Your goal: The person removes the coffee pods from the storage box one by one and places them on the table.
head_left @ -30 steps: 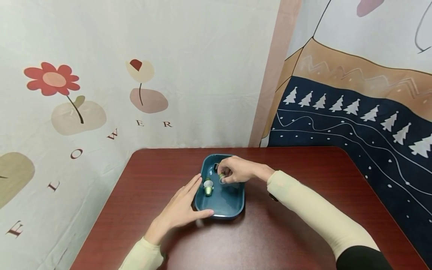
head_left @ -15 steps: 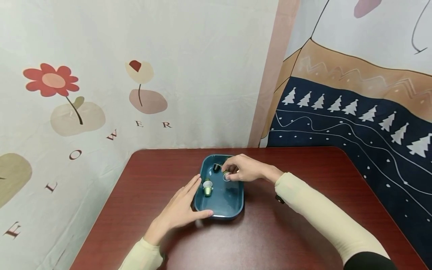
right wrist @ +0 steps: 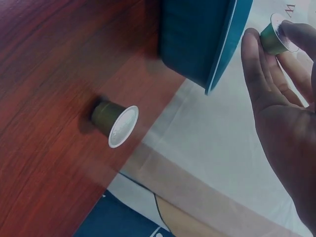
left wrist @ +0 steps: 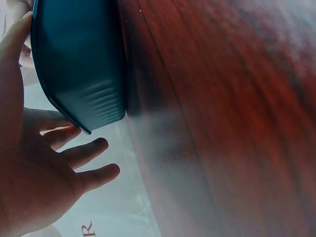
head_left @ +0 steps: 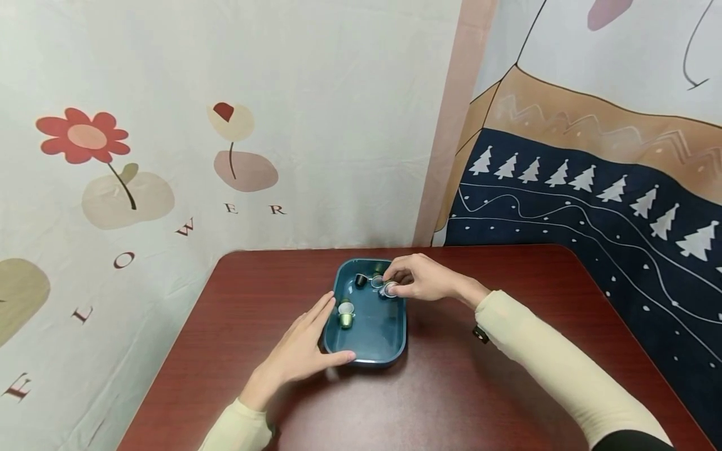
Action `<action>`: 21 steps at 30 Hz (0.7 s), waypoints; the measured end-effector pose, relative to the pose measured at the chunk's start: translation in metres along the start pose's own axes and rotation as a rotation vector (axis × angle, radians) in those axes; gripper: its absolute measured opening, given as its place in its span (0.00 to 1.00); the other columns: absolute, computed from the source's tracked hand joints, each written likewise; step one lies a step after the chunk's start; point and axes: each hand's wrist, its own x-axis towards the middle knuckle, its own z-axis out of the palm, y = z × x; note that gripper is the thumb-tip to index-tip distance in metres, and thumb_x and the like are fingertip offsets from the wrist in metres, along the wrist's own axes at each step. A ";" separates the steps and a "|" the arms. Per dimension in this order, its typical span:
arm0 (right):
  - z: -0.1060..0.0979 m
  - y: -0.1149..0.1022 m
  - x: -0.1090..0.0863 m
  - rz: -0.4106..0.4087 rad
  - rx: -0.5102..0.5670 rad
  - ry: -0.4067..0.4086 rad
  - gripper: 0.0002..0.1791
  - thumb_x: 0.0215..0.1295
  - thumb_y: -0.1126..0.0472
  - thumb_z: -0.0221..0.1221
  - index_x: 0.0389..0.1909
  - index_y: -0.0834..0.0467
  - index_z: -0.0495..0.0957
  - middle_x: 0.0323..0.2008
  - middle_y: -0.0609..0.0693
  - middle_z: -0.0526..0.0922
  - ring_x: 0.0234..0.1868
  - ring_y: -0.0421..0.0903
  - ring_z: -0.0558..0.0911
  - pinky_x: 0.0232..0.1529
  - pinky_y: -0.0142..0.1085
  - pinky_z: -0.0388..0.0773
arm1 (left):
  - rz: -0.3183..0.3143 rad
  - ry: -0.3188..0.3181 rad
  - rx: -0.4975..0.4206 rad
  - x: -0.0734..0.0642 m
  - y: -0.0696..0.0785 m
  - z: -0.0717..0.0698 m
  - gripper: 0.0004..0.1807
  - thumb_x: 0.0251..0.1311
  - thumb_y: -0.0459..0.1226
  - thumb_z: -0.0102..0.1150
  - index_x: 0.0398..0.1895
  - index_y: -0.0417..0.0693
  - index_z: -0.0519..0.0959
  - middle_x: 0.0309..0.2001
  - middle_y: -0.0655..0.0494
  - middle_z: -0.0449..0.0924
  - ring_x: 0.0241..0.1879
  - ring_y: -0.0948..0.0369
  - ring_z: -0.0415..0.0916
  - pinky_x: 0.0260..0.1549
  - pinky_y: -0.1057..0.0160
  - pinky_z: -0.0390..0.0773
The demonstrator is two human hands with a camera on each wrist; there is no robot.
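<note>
A teal tray (head_left: 389, 341) sits on a dark red table (head_left: 451, 388). My left hand (head_left: 307, 347) lies flat against the tray's left side, fingers straight, thumb at its near corner; the left wrist view shows the same hand (left wrist: 39, 173) spread beside the tray's wall (left wrist: 79, 59). My right hand (head_left: 414, 279) is over the tray's far right edge and pinches a green capsule (head_left: 389, 289) with a foil lid, also visible as the pinched capsule (right wrist: 276, 37). A green capsule (head_left: 346, 314) and a dark capsule (head_left: 361, 280) lie in the tray.
In the right wrist view another olive capsule (right wrist: 113, 121) lies on its side on the table beside the tray's outer wall (right wrist: 197, 39). Printed fabric hangs behind the table on the left wall (head_left: 225, 125) and the right wall (head_left: 592, 188).
My right hand has carried its capsule from the tray's middle toward the far right edge. The left hand and the tray have stayed put.
</note>
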 end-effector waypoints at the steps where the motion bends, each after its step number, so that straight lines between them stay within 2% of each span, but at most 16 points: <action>1: -0.001 0.001 -0.001 0.000 0.009 0.003 0.13 0.78 0.61 0.71 0.59 0.58 0.90 0.55 0.52 0.91 0.52 0.42 0.92 0.61 0.36 0.93 | 0.000 0.001 -0.001 0.000 0.000 0.000 0.70 0.59 0.74 0.74 0.94 0.51 0.54 0.95 0.56 0.50 0.87 0.38 0.63 0.83 0.27 0.69; 6: -0.005 0.004 -0.009 0.003 0.021 0.026 0.14 0.78 0.62 0.71 0.59 0.61 0.90 0.55 0.51 0.90 0.51 0.43 0.91 0.61 0.36 0.93 | 0.006 0.005 0.006 0.000 0.000 0.000 0.70 0.58 0.75 0.74 0.94 0.51 0.54 0.94 0.55 0.51 0.87 0.37 0.64 0.82 0.26 0.69; 16: -0.014 0.009 -0.027 0.007 0.045 0.074 0.12 0.78 0.62 0.70 0.58 0.58 0.90 0.53 0.51 0.92 0.50 0.43 0.91 0.61 0.39 0.93 | 0.020 0.018 0.013 0.000 -0.002 0.000 0.71 0.58 0.77 0.73 0.94 0.50 0.55 0.94 0.53 0.52 0.87 0.36 0.64 0.83 0.27 0.68; 21: -0.018 0.012 -0.037 0.023 0.030 0.098 0.12 0.79 0.62 0.70 0.59 0.57 0.90 0.54 0.49 0.92 0.49 0.42 0.90 0.60 0.36 0.92 | 0.022 0.019 0.012 0.000 -0.003 0.000 0.71 0.58 0.76 0.73 0.94 0.50 0.55 0.94 0.53 0.52 0.87 0.37 0.63 0.84 0.28 0.67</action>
